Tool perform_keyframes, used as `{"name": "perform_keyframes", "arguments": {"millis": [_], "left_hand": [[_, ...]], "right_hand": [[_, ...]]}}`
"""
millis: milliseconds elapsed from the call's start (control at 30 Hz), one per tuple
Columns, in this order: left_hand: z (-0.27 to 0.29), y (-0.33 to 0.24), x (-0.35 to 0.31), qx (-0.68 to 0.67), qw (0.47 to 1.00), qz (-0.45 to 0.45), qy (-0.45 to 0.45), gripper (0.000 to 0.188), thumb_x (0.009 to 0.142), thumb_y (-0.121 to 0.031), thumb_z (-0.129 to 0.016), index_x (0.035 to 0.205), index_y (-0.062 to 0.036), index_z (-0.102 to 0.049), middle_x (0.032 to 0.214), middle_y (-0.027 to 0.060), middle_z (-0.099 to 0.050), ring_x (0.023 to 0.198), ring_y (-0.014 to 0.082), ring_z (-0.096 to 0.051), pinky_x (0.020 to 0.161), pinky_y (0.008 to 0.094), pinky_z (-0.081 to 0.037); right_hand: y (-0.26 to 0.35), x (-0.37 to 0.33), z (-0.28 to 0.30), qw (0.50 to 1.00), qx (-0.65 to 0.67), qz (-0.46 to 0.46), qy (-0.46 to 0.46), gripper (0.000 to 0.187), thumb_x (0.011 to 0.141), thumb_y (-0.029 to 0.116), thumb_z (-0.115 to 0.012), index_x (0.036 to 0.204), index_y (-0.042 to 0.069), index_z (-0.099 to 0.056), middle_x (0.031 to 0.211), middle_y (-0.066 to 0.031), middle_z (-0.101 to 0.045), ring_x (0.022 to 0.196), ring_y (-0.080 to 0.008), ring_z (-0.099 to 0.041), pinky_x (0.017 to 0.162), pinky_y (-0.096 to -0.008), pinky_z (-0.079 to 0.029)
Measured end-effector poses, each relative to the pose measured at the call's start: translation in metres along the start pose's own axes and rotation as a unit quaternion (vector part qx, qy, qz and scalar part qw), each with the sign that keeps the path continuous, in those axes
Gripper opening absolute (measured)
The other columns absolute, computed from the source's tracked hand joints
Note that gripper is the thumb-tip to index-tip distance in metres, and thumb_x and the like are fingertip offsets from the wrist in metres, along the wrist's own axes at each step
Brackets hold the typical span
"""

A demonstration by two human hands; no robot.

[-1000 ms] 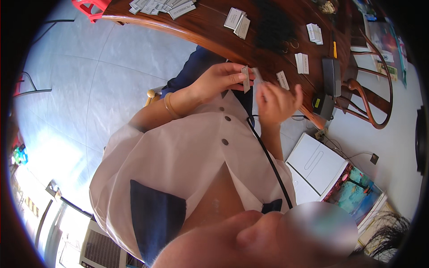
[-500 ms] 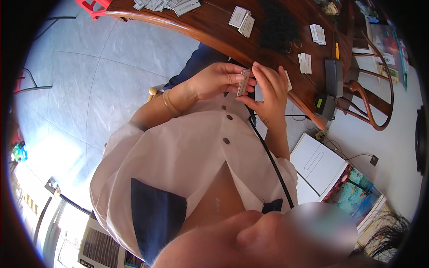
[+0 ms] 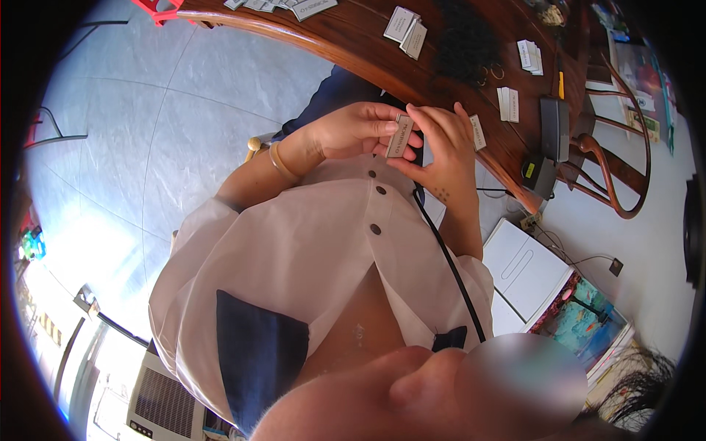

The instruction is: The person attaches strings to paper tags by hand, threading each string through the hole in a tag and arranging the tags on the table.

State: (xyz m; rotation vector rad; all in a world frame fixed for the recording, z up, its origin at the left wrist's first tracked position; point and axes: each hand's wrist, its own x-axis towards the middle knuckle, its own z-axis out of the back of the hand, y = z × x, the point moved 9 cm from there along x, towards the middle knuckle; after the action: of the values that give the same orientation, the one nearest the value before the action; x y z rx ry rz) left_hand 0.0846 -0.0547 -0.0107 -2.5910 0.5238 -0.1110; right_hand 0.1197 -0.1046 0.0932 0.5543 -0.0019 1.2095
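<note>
Above my lap, near the table's front edge, my left hand point(image 3: 360, 131) pinches a small stack of light grey printed tags point(image 3: 399, 138). Its thumb lies on the printed top face, with the fingers behind. My right hand point(image 3: 446, 143) is closed around the far side of the same tags, its thumb by the lower corner and its fingertips by the upper one. How many tags are in the stack is hidden. Just beyond my right hand, a single tag point(image 3: 478, 133) lies at the table's edge.
On the dark wooden table point(image 3: 419, 77) lie several tag piles point(image 3: 404, 31), a heap of black cords point(image 3: 465, 44) and a dark grey box point(image 3: 554, 129). A curved wooden chair point(image 3: 625, 206) stands at the right. A white box point(image 3: 518, 253) sits below, beside cables.
The tags have tilted, so their printed face shows more broadly. Both hands keep their hold. The tag at the table's edge shows more beside my right hand.
</note>
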Motion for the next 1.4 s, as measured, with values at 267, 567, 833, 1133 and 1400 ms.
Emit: {"name": "perform_keyframes", "arguments": {"millis": [267,567,833,1133,1400], "left_hand": [[0.007,-0.003,0.001,0.042,0.998,-0.031,-0.029,0.041,0.089,-0.019,-0.054,0.124,-0.0006,-0.044,0.113,0.0145,-0.057,0.103,0.0258,-0.057,0.090,0.0367,-0.046],[-0.021,-0.044,-0.015,0.429,0.876,-0.186,-0.121,0.020,0.084,-0.009,-0.061,0.100,0.0017,-0.061,0.100,0.0074,-0.059,0.082,0.0136,-0.058,0.071,0.0252,-0.048],[-0.008,-0.057,-0.023,0.498,0.819,-0.215,-0.188,0.020,0.087,-0.008,-0.057,0.103,0.0022,-0.061,0.091,0.0072,-0.061,0.081,0.0130,-0.058,0.071,0.0231,-0.048],[-0.001,-0.061,-0.027,0.463,0.833,-0.222,-0.205,0.021,0.087,-0.008,-0.057,0.104,0.0022,-0.061,0.093,0.0068,-0.061,0.086,0.0121,-0.058,0.074,0.0225,-0.048],[0.008,-0.065,-0.030,0.451,0.834,-0.225,-0.227,0.021,0.087,-0.008,-0.057,0.105,0.0030,-0.060,0.094,0.0078,-0.061,0.087,0.0128,-0.058,0.077,0.0234,-0.048]], "right_hand": [[-0.003,0.000,-0.002,1.000,0.002,-0.011,-0.025,0.054,0.057,0.025,-0.077,0.105,0.011,-0.057,0.101,-0.0025,-0.057,0.098,-0.0200,-0.054,0.101,-0.0470,-0.027],[-0.009,0.000,-0.001,0.990,-0.106,-0.039,-0.081,0.051,0.057,0.026,-0.076,0.101,0.011,-0.057,0.096,-0.0022,-0.056,0.093,-0.0206,-0.054,0.099,-0.0478,-0.029],[-0.034,0.013,0.031,0.991,-0.030,-0.054,-0.115,0.035,0.069,0.022,-0.072,0.100,0.009,-0.062,0.092,-0.0069,-0.059,0.087,-0.0259,-0.056,0.082,-0.0403,-0.041],[-0.096,0.036,0.046,0.946,-0.277,-0.096,-0.138,0.012,0.073,0.017,-0.066,0.084,0.013,-0.066,0.084,-0.0015,-0.058,0.080,-0.0226,-0.056,0.071,-0.0368,-0.042],[-0.069,0.011,0.070,0.924,-0.303,-0.085,-0.218,0.014,0.067,0.013,-0.068,0.081,0.014,-0.065,0.083,0.0006,-0.060,0.078,-0.0203,-0.058,0.070,-0.0352,-0.040]]}}
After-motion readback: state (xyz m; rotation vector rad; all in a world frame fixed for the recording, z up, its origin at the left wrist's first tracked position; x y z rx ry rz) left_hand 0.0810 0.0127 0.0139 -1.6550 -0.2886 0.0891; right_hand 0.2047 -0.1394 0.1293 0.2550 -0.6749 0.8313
